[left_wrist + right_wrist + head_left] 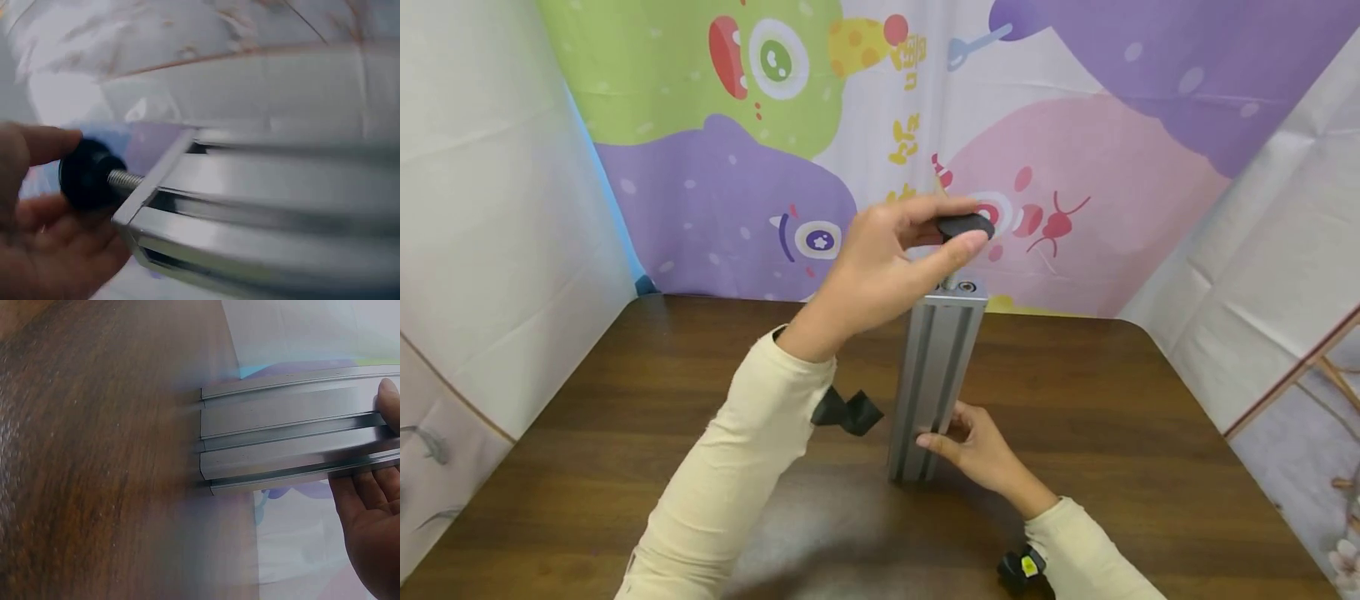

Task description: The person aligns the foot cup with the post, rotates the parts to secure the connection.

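A silver aluminium profile [936, 358] with long grooves is upright, its lower end at the tabletop. On its top sits an end plate [967, 287] with screw holes. A black round levelling foot [966, 227] is above the plate, its threaded stud [125, 180] reaching down to it. My left hand [887, 258] pinches the foot's disc between thumb and fingers. Lower down, my right hand [988, 454] grips the profile from the right, thumb on the near face. In the right wrist view the profile's grooved faces [281, 419] show, with fingers around one edge.
The brown wooden table [700, 375] spreads beneath the profile. Behind it hangs a cartoon-printed curtain [722, 192], and pale sheets [482, 167] close off the sides. Black straps [848, 412] are at both wrists.
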Available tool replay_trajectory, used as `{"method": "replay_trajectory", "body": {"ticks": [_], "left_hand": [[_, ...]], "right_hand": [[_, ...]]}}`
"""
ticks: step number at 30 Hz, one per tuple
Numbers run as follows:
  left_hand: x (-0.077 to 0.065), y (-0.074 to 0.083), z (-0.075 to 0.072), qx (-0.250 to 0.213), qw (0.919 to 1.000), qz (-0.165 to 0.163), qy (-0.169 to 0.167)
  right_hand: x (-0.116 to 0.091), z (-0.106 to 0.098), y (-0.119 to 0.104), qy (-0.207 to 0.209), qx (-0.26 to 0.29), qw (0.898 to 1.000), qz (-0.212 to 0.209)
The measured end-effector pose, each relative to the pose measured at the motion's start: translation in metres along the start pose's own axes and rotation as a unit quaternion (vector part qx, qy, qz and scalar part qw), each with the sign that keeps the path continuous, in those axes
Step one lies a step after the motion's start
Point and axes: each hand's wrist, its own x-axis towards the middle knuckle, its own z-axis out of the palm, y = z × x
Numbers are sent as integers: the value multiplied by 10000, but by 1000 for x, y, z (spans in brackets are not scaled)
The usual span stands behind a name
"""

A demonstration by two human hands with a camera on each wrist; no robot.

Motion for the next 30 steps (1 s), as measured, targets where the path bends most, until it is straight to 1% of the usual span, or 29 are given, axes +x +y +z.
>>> {"method": "replay_trajectory", "body": {"ticks": [1,2,3,4,5,6,7,9,11,13,15,17,18,19,20,21,22,23,24,25,27,28,29,30], "left_hand": [[1,-2,-3,-701,9967,-266,-306],[3,-3,-5,-1335,9881,-499,-572],[4,-5,-7,-1878,9765,-693,-799],[5,-7,-8,-2294,9653,-790,-965],[7,-9,-8,-2569,9568,-810,-1095],[7,-11,-9,-2746,9509,-799,-1186],[8,-12,-9,-2865,9466,-793,-1248],[8,-13,-10,-2990,9418,-778,-1326],[8,-13,-11,-2964,9421,-756,-1371],[9,-11,-13,-2818,9453,-751,-1462],[9,-9,-16,-2493,9531,-810,-1514],[10,-5,-19,-1893,9669,-919,-1444],[10,-3,-20,-1420,9758,-957,-1359],[10,0,-20,-839,9838,-999,-1226],[11,3,-20,-222,9893,-967,-1068],[12,6,-20,438,9912,-868,-903],[12,9,-19,1098,9884,-751,-726],[12,12,-17,1731,9817,-565,-567],[13,15,-16,2317,9712,-373,-409],[13,17,-14,2791,9598,-156,-259],[12,21,-11,3479,9370,316,-31],[12,21,-9,3702,9276,495,58],[11,22,-7,3871,9196,655,138],[11,22,-6,3992,9135,761,209]], "right_hand": [[0,0,-1,10,-30,10000,30],[-1,-1,-2,20,-53,10000,65],[-1,-1,-3,29,-78,9999,107],[-1,-1,-4,35,-96,9998,143],[-2,-2,-5,39,-111,9998,181],[-2,-2,-6,35,-124,9997,213],[-2,-3,-6,25,-130,9997,222],[-2,-3,-7,16,-127,9997,227],[-2,-3,-8,13,-127,9997,218],[-2,-3,-7,35,-129,9997,200],[-1,-2,-6,38,-123,9998,176],[0,-1,-6,34,-114,9998,156],[0,-1,-5,28,-106,9998,141],[0,0,-5,13,-92,9999,122],[0,0,-5,0,-81,9999,106],[0,0,-5,-4,-79,9999,96],[0,0,-5,-2,-70,9999,86],[0,0,-5,1,-62,9999,84],[0,0,-5,1,-53,10000,78],[0,-1,-5,0,-39,10000,80],[0,-1,-5,-1,-26,10000,87],[-1,-1,-5,-1,-13,9999,100],[-1,-1,-5,1,-6,9999,106],[-1,-1,-5,5,1,9999,115]]}}
